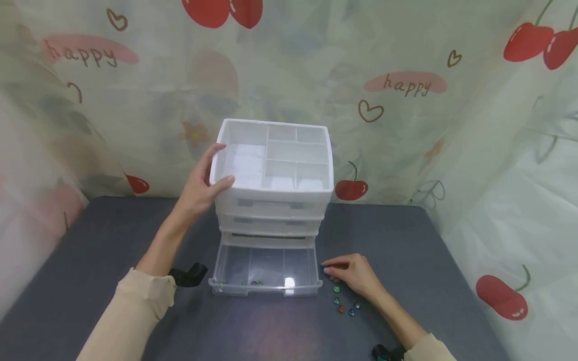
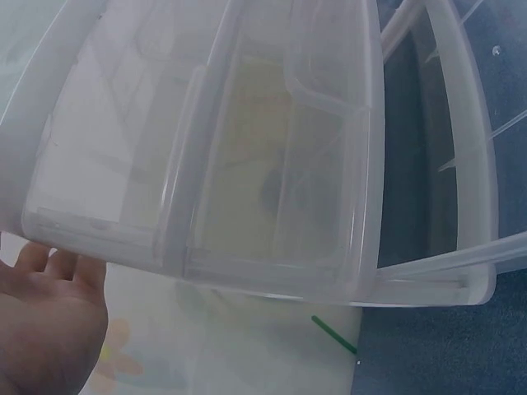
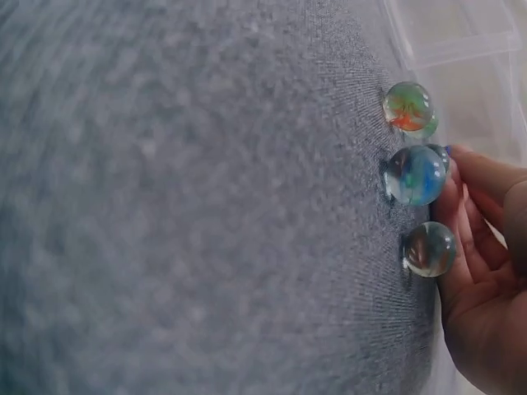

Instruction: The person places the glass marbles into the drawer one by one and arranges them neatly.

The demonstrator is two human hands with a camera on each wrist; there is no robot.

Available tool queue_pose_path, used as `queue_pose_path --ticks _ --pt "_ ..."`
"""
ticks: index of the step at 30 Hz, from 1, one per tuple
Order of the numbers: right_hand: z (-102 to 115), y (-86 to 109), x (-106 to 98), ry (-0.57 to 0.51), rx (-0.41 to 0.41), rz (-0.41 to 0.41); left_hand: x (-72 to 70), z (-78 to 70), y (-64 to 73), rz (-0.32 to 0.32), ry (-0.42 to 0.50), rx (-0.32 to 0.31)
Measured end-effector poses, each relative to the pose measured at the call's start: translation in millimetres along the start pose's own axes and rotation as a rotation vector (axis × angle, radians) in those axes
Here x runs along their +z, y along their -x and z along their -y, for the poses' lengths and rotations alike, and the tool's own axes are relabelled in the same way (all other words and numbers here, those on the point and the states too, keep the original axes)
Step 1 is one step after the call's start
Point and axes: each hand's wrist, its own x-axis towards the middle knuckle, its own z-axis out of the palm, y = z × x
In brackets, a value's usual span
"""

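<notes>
A white plastic drawer unit has a divided tray on top and its clear bottom drawer pulled out. My left hand grips the left side of the top tray, thumb over the front part of the rim; in the left wrist view, its fingers show by the unit's side. To the right of the drawer, my right hand is low at the table, thumb and index finger pinching a small bluish marble that they mostly hide. Several glass marbles lie beside it, including a blue one and an orange-green one.
A few small marbles lie inside the open drawer near its front. The dark grey table carries the unit. Behind and at the sides hangs a pale curtain printed with cherries. Black straps are on the wrists.
</notes>
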Motion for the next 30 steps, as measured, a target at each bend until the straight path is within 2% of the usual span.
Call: queue_pose_path --ticks 6,10,15,19,30 --pt "-4 1.2 -1 -0.147 -0.009 0.015 0.5 0.8 2.2 0.001 -0.002 -0.008" --pt "-2 0.6 -3 -0.193 -0.021 0.045 -0.1 0.1 1.7 0.002 -0.007 -0.007" --pt "5 0.2 -7 -0.210 -0.044 0.080 -1.0 -1.6 -0.2 0.007 -0.020 -0.009" --pt "14 -1.4 -11 -0.209 -0.072 0.077 -1.4 -3.5 -1.0 0.009 -0.031 -0.019" --pt "39 -2.5 -22 -0.200 -0.078 0.082 -2.2 -5.9 -2.3 0.010 -0.005 -0.031"
